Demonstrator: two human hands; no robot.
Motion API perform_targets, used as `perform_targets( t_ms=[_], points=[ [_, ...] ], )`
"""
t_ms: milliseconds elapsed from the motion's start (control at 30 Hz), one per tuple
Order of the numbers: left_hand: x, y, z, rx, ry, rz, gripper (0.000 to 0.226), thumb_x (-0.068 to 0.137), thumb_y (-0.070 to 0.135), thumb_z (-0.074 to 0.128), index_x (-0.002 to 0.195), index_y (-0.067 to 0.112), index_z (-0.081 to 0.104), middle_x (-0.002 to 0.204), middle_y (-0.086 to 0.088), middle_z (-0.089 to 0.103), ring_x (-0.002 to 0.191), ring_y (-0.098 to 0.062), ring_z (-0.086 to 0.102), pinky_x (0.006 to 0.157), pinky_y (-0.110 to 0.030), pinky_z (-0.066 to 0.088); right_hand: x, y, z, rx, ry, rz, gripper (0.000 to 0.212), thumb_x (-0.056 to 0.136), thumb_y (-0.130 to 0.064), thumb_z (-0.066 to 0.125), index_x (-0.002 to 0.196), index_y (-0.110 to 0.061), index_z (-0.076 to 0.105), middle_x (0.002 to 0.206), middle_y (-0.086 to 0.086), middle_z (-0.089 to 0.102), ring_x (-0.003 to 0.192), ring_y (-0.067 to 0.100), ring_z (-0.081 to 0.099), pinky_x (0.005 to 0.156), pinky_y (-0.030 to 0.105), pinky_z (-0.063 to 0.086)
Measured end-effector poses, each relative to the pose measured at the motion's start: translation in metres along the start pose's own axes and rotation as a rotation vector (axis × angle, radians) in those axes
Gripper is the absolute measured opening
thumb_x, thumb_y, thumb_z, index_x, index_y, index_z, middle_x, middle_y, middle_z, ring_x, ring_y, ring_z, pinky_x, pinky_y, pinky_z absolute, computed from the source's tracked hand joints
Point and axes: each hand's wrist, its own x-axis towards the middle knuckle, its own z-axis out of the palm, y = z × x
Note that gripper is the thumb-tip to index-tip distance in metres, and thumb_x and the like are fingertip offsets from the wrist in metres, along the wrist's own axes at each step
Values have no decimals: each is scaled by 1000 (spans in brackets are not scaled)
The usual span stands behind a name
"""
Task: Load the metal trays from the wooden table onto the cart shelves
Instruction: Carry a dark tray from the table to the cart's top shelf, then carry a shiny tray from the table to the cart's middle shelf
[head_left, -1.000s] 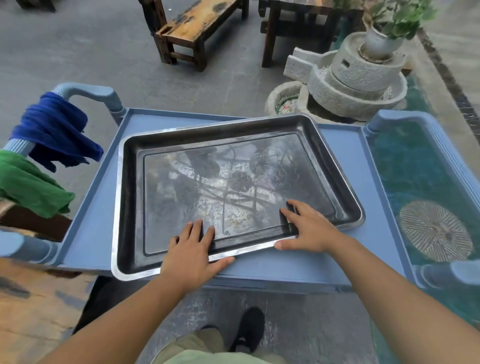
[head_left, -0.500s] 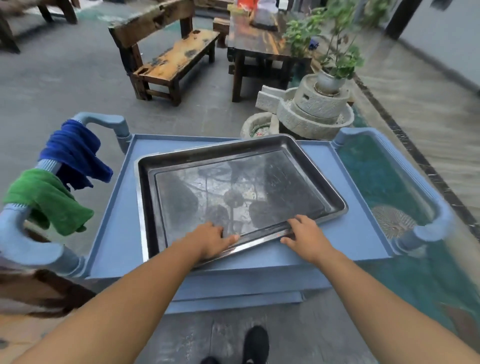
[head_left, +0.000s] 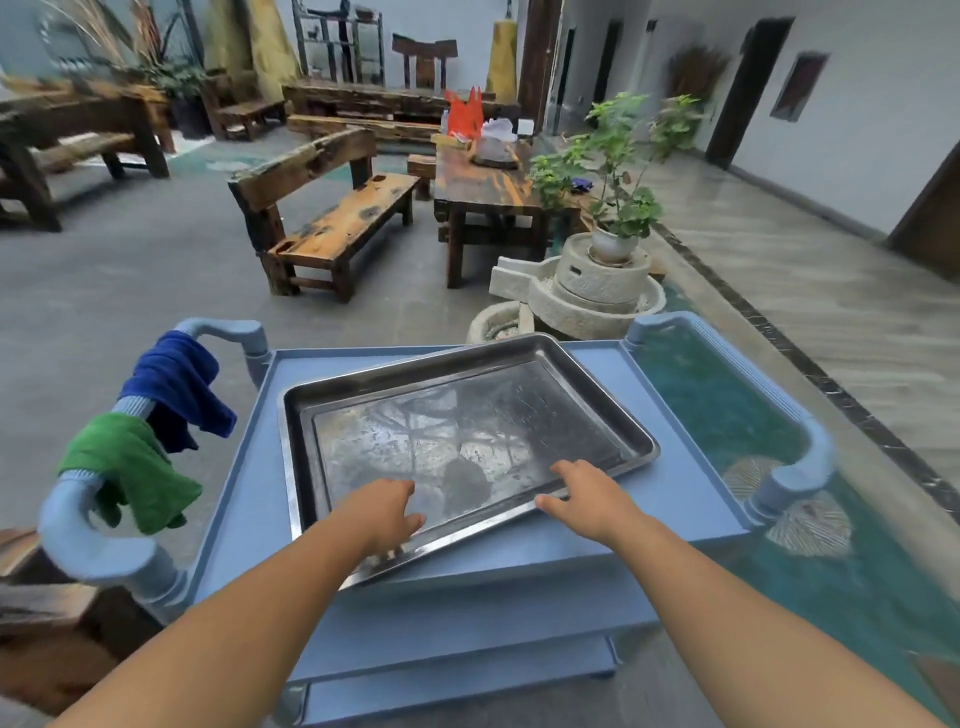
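Observation:
A large rectangular metal tray (head_left: 415, 370) lies on the top shelf of the blue plastic cart (head_left: 675, 501). It sits skewed, its near left corner jutting over the shelf's front lip. My left hand (head_left: 387, 514) rests on the tray's near rim, fingers reaching onto the tray floor. My right hand (head_left: 582, 493) touches the same rim further right, its thumb lying along the edge. A lower cart shelf (head_left: 467, 670) shows beneath. No other tray is in view.
A blue cloth (head_left: 176, 384) and a green cloth (head_left: 130, 467) hang on the cart's left handle. Beyond the cart stand a stone mill with a potted plant (head_left: 597, 291), a wooden bench (head_left: 332, 218) and a wooden table (head_left: 483, 187). A teal pool (head_left: 727, 405) lies to the right.
The tray has slid further onto the cart top and turned slightly, with both hands staying at its near edge. My view has lifted, so more of the courtyard shows.

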Motion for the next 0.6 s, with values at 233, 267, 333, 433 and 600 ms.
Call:
perform_targets(
  t_ms=[233, 267, 333, 433, 600],
  points=[
    [19, 97, -2, 65, 16, 160, 53, 93, 49, 51, 135, 17, 48, 137, -7, 57, 122, -28, 54, 97, -39, 47, -59, 87, -12, 132, 126, 142, 65, 89, -54, 55, 141, -16, 43, 141, 5, 50, 129, 22, 49, 102, 38, 43],
    [23, 119, 0, 75, 9, 200, 52, 93, 49, 51, 134, 16, 49, 136, -7, 57, 122, -28, 54, 97, -38, 47, -72, 105, -15, 151, 144, 170, 66, 88, -56, 55, 140, -16, 45, 139, 5, 52, 128, 22, 49, 101, 38, 43],
    [30, 167, 5, 102, 2, 290, 48, 93, 48, 52, 128, 16, 53, 131, -8, 60, 117, -28, 56, 93, -36, 47, -101, 143, -22, 178, 167, 235, 68, 85, -60, 56, 138, -18, 47, 136, 4, 54, 126, 23, 51, 100, 38, 44],
    [38, 241, 17, 125, -28, 436, 51, 94, 47, 50, 133, 14, 51, 136, -7, 56, 124, -27, 52, 100, -35, 44, -149, 199, -27, 207, 228, 349, 67, 82, -64, 55, 134, -22, 49, 132, 3, 56, 124, 23, 51, 97, 40, 45],
    [37, 359, 39, 161, -76, 676, 43, 93, 45, 54, 124, 16, 56, 122, -5, 65, 117, -27, 57, 94, -35, 46, -241, 272, -22, 266, 310, 625, 74, 82, -66, 53, 139, -19, 44, 138, 4, 50, 127, 22, 50, 101, 42, 44]
  ],
)
